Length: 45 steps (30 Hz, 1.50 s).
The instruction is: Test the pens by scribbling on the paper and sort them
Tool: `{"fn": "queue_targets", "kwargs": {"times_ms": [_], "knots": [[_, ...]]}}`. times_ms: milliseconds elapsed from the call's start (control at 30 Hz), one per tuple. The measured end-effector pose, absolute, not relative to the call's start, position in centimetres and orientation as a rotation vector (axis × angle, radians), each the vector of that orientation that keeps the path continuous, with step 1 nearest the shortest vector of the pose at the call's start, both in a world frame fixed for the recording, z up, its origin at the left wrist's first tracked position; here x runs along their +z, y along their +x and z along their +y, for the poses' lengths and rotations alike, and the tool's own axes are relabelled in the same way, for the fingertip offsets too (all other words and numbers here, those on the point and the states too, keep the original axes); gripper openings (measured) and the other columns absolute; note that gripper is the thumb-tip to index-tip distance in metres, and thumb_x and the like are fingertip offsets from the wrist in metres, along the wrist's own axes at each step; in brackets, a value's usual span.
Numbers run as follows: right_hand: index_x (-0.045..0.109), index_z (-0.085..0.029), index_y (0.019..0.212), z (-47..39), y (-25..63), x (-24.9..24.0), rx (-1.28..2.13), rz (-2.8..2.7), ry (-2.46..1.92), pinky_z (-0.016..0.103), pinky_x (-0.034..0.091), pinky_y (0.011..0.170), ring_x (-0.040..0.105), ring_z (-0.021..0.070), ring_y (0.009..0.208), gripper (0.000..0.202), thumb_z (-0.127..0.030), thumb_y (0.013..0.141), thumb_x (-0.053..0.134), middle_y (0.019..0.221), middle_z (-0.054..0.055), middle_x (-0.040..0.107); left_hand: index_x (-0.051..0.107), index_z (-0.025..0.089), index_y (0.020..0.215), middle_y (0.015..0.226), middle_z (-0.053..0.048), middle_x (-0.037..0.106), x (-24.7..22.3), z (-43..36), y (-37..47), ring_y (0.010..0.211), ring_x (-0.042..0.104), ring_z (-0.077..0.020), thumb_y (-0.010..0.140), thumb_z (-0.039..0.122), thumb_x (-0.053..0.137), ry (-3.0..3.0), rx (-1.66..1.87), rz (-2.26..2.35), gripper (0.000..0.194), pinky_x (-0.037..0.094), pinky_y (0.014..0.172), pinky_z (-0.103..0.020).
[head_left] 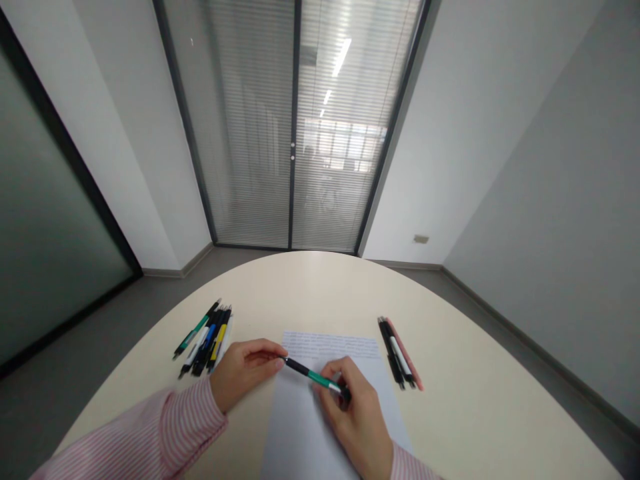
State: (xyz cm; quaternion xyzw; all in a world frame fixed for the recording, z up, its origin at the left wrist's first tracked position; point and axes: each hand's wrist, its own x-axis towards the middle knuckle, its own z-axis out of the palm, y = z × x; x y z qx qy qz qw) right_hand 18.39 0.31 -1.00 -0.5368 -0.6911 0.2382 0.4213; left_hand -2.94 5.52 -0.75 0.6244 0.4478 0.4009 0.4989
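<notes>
A green and black pen (313, 376) is held between both hands, slanting down to the right above a sheet of paper (300, 427). My left hand (245, 373) pinches its left tip with thumb and fingers. Around the pen's right end, the fingers of my right hand (357, 413) are closed. Lines of handwriting cover the top of the sheet; the part below looks blank where it shows. Both hands are over or beside the paper, and my right hand hides some of it.
On the left of the round table (320, 287) lies a bunch of several pens (210, 340), close to my left hand. Right of the paper are a few more pens (397, 353), black, white and pink. Glass panels with blinds (330, 200) stand behind the table.
</notes>
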Motion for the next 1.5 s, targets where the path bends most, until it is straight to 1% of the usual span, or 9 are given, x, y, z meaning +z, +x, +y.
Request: {"fn": "queue_targets", "kwargs": {"times_ms": [200, 333, 467, 633, 800, 1000, 1200, 1367, 1500], "knots": [[0.056, -0.019, 0.063, 0.4, 18.5, -0.8, 0.583, -1.75, -1.351, 0.023, 0.036, 0.052, 0.051, 0.014, 0.055, 0.034, -0.033, 0.091, 0.044, 0.058, -0.001, 0.055, 0.071, 0.013, 0.084, 0.085, -0.008, 0.074, -0.8, 5.6, -3.0, 0.082, 0.069, -0.0212, 0.07, 0.027, 0.069, 1.531, 0.983, 1.068, 0.02, 0.056, 0.077, -0.027], [0.058, -0.019, 0.083, 0.4, 18.5, -1.1, 0.642, -1.642, -1.357, 0.022, 0.038, 0.051, 0.051, 0.0137, 0.056, 0.01, -0.028, 0.079, 0.062, 0.067, -0.002, 0.058, 0.071, 0.012, 0.084, 0.085, -0.009, 0.074, -0.6, 5.4, -2.9, 0.081, 0.069, -0.0219, 0.069, 0.028, 0.07, 1.518, 0.999, 1.089, 0.021, 0.056, 0.077, -0.029], [0.058, -0.02, 0.079, 0.6, 18.5, -1.2, 0.675, -1.61, -1.333, 0.022, 0.038, 0.053, 0.053, 0.0148, 0.059, 0.009, -0.028, 0.08, 0.062, 0.066, -0.001, 0.058, 0.07, 0.012, 0.082, 0.084, -0.009, 0.074, -0.5, 5.5, -2.8, 0.08, 0.069, -0.0224, 0.067, 0.029, 0.072, 1.47, 1.021, 1.094, 0.023, 0.056, 0.077, -0.029], [0.059, -0.019, 0.064, 0.7, 18.6, -1.0, 0.656, -1.711, -1.367, 0.024, 0.037, 0.055, 0.052, 0.0153, 0.057, 0.039, -0.037, 0.093, 0.039, 0.058, 0.0, 0.056, 0.071, 0.012, 0.083, 0.084, -0.01, 0.074, -0.2, 5.4, -2.7, 0.081, 0.069, -0.0227, 0.066, 0.033, 0.073, 1.456, 1.034, 1.109, 0.027, 0.056, 0.078, -0.029], [0.058, -0.019, 0.089, 0.6, 18.5, -1.0, 0.606, -1.646, -1.324, 0.023, 0.041, 0.057, 0.054, 0.0156, 0.063, 0.016, -0.031, 0.079, 0.062, 0.076, 0.001, 0.06, 0.07, 0.011, 0.083, 0.085, -0.01, 0.074, 0.0, 5.3, -2.7, 0.082, 0.069, -0.0232, 0.065, 0.035, 0.073, 1.445, 1.032, 1.128, 0.029, 0.056, 0.079, -0.03], [0.065, -0.019, 0.073, 0.7, 18.6, -0.7, 0.752, -1.578, -1.339, 0.024, 0.04, 0.055, 0.055, 0.0157, 0.059, 0.025, -0.039, 0.083, 0.056, 0.064, 0.001, 0.063, 0.069, 0.012, 0.083, 0.083, -0.01, 0.074, -0.3, 5.2, -2.8, 0.08, 0.069, -0.0224, 0.069, 0.031, 0.07, 1.514, 1.059, 1.083, 0.023, 0.056, 0.076, -0.029], [0.068, -0.016, 0.061, 1.5, 19.2, -0.7, 0.943, -1.424, -1.405, 0.024, 0.037, 0.048, 0.048, 0.013, 0.051, 0.034, -0.048, 0.074, 0.064, 0.052, -0.001, 0.056, 0.069, 0.015, 0.084, 0.081, -0.007, 0.072, -0.3, 4.5, -2.8, 0.075, 0.068, -0.018, 0.078, 0.024, 0.062, 1.844, 1.104, 1.137, 0.013, 0.055, 0.07, -0.023], [0.065, -0.015, 0.062, 1.7, 19.6, -1.5, 1.188, -1.21, -1.37, 0.021, 0.015, 0.033, 0.025, 0.0048, 0.031, 0.036, -0.05, 0.068, 0.07, 0.036, -0.009, 0.034, 0.069, 0.017, 0.083, 0.077, -0.005, 0.07, 0.1, 3.9, -2.7, 0.068, 0.065, -0.016, 0.08, 0.02, 0.06, 2.156, 1.227, 1.084, 0.01, 0.052, 0.065, -0.022], [0.066, -0.015, 0.073, 1.6, 19.3, -1.4, 1.235, -0.904, -1.078, 0.019, 0.02, 0.035, 0.029, 0.004, 0.035, 0.029, -0.041, 0.065, 0.077, 0.043, -0.009, 0.04, 0.068, 0.017, 0.083, 0.076, -0.005, 0.07, 0.2, 3.6, -2.3, 0.066, 0.064, -0.0149, 0.08, 0.017, 0.061, 2.197, 1.212, 1.055, 0.008, 0.051, 0.063, -0.021]]}}
